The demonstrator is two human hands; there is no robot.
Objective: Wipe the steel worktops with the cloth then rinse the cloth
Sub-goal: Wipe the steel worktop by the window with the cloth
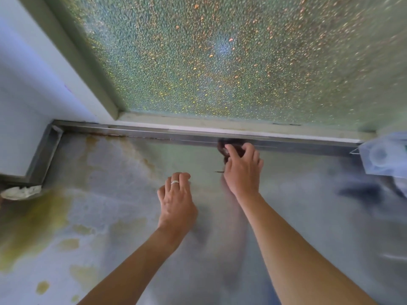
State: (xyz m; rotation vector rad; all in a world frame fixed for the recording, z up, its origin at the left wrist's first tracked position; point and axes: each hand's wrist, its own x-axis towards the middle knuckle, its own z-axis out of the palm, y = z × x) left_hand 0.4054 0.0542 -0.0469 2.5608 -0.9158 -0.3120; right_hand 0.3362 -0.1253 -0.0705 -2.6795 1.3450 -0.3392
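**Dark cloth bunched at the counter's back edge**

The right hand [242, 170] has its fingers curled over a small dark brown cloth [223, 148], pinching it into a wad against the raised steel upstand [132, 130] that runs along the back edge of the steel worktop [308, 205]. Only a little of the cloth shows past the fingertips; the rest is hidden under the hand. The left hand [176, 201], wearing a ring [175, 182], hovers near the middle of the counter with fingers loosely bent and nothing in them; whether its fingertips touch the steel cannot be told.

The cloth looks soft, light and limp, likely damp, so it should fold to whatever shape the grip gives it. Bunched tight it suits the groove along the back edge; for the yellow-brown stains [44, 216] spread over the counter's left side and toward its back left corner, a flatter hold with the palm pressing down would probably cover more (a wad only touches at one spot). Wet steel is slick, so the cloth should glide easily.

A crumpled white rag or paper [21, 192] lies at the left edge, and a clear plastic container [383, 155] sits at the right edge, below the pebbled glass window [220, 58].
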